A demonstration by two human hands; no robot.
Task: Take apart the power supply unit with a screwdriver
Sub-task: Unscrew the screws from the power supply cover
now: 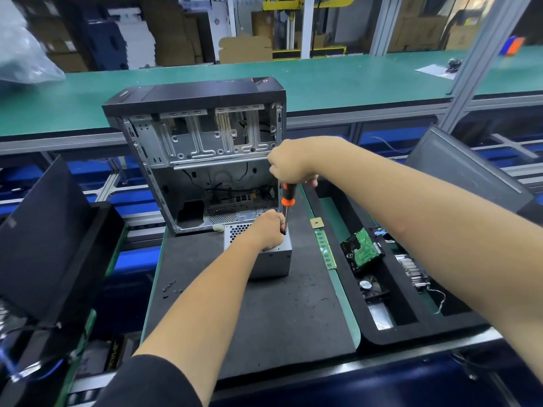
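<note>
**Two hands, one screwdriver, one metal box**

Closest to us is a black foam mat [264,318] on the work table. On its left part lie a few tiny black screws [170,286]; they are too small to count well.

In the middle of the mat sits one power supply unit [274,261]. It is a grey metal box with small round holes on top. Its long side seems to run away from us, toward the computer case, but the arm hides much of it.

The left hand [269,229] is curled on top of the box and holds it. The fingers of that hand also touch the thin metal shaft of the screwdriver [285,205].

There is one screwdriver. It stands almost straight up, tip down at the box's far right top edge, with its orange and black handle on top. The right hand [289,167] is wrapped around that handle.

To the right lie one green memory stick [325,249], one small gold chip [316,222], and a black tray [390,330] with parts in it.

Behind the box stands one open computer case [199,154], showing bare metal inside.
</note>
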